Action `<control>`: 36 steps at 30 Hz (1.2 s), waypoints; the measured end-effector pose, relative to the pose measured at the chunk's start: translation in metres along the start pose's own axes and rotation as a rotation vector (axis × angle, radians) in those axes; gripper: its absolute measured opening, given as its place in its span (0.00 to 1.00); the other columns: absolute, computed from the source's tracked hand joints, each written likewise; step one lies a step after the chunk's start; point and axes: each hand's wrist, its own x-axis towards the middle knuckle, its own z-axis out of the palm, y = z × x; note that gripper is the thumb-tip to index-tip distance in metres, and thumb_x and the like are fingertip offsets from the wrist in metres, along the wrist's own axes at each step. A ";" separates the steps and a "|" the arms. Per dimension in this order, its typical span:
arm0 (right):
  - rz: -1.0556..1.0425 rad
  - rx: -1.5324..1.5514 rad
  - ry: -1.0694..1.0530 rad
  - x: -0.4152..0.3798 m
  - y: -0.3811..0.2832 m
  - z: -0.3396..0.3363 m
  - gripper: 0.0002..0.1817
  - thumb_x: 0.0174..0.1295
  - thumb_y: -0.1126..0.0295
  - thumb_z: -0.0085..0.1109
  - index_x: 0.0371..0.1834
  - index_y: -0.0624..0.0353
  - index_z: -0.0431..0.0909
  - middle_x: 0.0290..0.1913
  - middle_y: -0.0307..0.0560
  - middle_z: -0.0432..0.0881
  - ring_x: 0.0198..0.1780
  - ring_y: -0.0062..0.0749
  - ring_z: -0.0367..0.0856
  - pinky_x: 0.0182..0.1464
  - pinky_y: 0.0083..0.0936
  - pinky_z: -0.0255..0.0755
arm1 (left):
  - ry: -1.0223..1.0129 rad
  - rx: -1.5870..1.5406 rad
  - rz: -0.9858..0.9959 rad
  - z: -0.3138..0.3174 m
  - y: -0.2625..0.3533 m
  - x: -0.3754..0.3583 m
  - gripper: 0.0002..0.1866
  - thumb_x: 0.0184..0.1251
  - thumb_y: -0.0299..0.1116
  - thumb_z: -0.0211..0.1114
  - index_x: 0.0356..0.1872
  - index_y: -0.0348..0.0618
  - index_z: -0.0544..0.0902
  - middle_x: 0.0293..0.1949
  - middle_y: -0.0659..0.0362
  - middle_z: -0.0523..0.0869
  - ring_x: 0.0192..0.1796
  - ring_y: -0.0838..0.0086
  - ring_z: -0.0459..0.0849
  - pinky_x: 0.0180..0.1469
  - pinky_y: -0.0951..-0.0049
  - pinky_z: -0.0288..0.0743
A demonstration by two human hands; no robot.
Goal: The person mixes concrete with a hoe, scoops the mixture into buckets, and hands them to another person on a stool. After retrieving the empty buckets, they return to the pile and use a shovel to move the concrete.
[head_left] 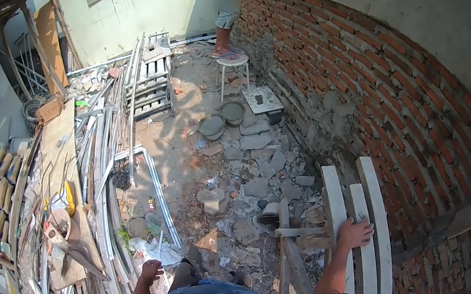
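My right hand (pixel 356 232) rests on the middle one of three long pale beams (pixel 376 258) at the right, its fingers spread over the surface. These beams lie side by side and slope up toward the brick wall. Low in the view, my left hand (pixel 152 271) hangs near my body with its fingers curled; whether it holds anything is too small to tell. Beside it is a crumpled white plastic sheet (pixel 159 251) on the ground.
Another person (pixel 228 5) stands on a round white stool (pixel 233 61) facing the corner by the brick wall (pixel 347 72). Two round mortar pans (pixel 233 111) sit nearby. Metal frames and poles (pixel 104 150) fill the left. Rubble (pixel 257 186) covers the floor.
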 end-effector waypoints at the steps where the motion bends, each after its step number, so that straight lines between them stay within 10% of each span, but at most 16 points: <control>1: 0.002 0.002 -0.006 0.001 0.001 0.001 0.33 0.52 0.57 0.56 0.64 0.53 0.62 0.67 0.54 0.58 0.70 0.48 0.50 0.66 0.54 0.45 | -0.002 0.000 0.002 0.002 0.003 0.001 0.16 0.62 0.41 0.56 0.48 0.45 0.72 0.40 0.58 0.81 0.39 0.68 0.82 0.37 0.64 0.72; 36: 0.013 0.040 0.035 -0.007 -0.005 -0.007 0.32 0.51 0.60 0.56 0.62 0.53 0.63 0.67 0.55 0.59 0.70 0.47 0.51 0.67 0.51 0.43 | -0.101 -0.165 -0.060 -0.046 0.056 0.083 0.17 0.62 0.40 0.54 0.51 0.47 0.71 0.46 0.58 0.79 0.44 0.63 0.81 0.41 0.58 0.70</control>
